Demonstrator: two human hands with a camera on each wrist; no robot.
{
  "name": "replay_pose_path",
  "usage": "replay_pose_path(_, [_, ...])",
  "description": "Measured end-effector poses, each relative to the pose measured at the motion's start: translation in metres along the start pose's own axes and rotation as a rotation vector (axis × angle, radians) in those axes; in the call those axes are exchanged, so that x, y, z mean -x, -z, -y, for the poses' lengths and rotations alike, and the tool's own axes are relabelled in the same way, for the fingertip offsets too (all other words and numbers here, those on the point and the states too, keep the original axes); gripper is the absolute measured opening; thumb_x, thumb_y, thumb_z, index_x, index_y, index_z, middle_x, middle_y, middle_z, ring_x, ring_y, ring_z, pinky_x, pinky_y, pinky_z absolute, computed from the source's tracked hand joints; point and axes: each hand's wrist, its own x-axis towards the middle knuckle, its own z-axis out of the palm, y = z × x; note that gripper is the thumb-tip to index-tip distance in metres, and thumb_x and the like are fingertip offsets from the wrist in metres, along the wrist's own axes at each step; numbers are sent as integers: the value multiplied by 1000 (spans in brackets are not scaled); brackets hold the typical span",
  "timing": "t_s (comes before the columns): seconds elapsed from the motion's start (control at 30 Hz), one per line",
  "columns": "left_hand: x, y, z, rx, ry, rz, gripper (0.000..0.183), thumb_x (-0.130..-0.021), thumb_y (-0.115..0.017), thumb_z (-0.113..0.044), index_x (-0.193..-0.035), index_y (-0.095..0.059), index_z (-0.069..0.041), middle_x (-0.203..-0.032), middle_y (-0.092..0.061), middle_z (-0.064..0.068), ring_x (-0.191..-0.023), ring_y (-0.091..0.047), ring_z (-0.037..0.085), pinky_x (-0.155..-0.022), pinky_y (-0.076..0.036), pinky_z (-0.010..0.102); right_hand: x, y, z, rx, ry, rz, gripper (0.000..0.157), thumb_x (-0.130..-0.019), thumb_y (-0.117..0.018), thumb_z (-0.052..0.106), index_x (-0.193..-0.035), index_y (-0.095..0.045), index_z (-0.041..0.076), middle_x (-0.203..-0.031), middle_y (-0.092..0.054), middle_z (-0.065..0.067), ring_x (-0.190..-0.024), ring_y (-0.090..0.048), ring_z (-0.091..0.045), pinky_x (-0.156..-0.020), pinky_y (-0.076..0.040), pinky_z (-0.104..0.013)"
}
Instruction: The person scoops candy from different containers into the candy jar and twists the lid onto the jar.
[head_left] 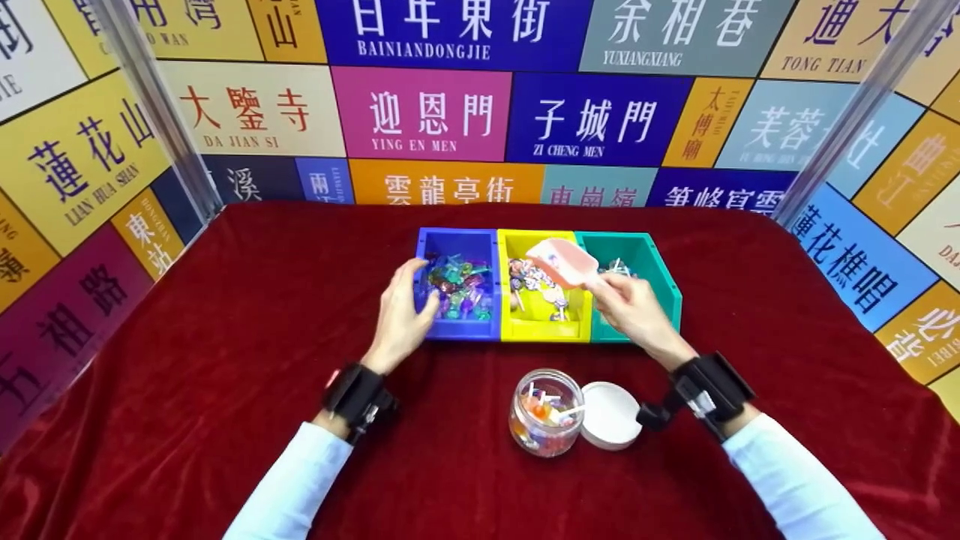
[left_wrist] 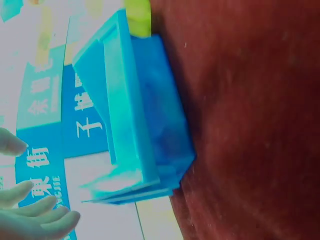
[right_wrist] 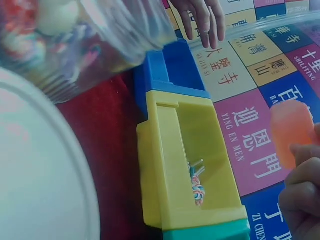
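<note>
Pink scoop [head_left: 564, 262] just right of frame centre; we grip it with right hand [head_left: 637, 309]. Our left hand [head_left: 400, 319], fingers relaxed, unclasped, beside blue bin [head_left: 461, 331].

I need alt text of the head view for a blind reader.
A person's right hand holds a pink scoop over a yellow bin of lollipops, between a blue bin and a green bin; the left hand is at the blue bin's side. Nearer, on red cloth, an open clear jar of lollipops stands beside a white lid.
</note>
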Motion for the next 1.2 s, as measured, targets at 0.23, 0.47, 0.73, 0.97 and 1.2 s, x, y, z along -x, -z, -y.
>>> replay_pose_path(0.23, [8,-3,-10,48,-93,95,42,-77,-63,-5,-115,-49,7,-115,-53,22,-110,-49,30,-97,-38,36,22,15,-4,36,76,95,24,-90,-51,16,-100,-61,-4,-52,-35,0,-42,-31,-9,-38,-24,-21])
replay_pose_path(0.47, [15,-6,-26,158,-38,426,61,-78,-68,-25,-126,-41,2,-125,-48,20,-116,-45,30,-99,-35,39,47,23,-7,74,195,199,12,-89,-50,3,-94,-60,-3,-55,-41,-4,-43,-35,-7,-34,-24,-28])
replay_pose_path(0.73, [24,-15,-44,253,-19,792,86,-68,-75,-34,-135,-31,-3,-135,-39,17,-122,-40,27,-99,-35,39,63,31,-8,158,196,281,11,-87,-52,0,-85,-62,2,-57,-42,-1,-51,-38,-6,-41,-32,-27])
replay_pose_path(0.97, [33,-24,-56,303,-33,984,84,-68,-77,-24,-135,-31,-2,-132,-41,16,-116,-46,25,-93,-42,31,74,40,-3,269,211,391,12,-87,-55,5,-89,-66,8,-70,-56,2,-63,-47,-7,-52,-40,-23])
replay_pose_path(1.2, [36,-31,-63,240,-98,1050,75,-69,-76,-22,-130,-37,-1,-124,-51,13,-109,-52,20,-87,-45,24,85,34,19,365,300,417,9,-86,-57,7,-83,-65,11,-66,-54,6,-56,-45,-4,-49,-39,-21])
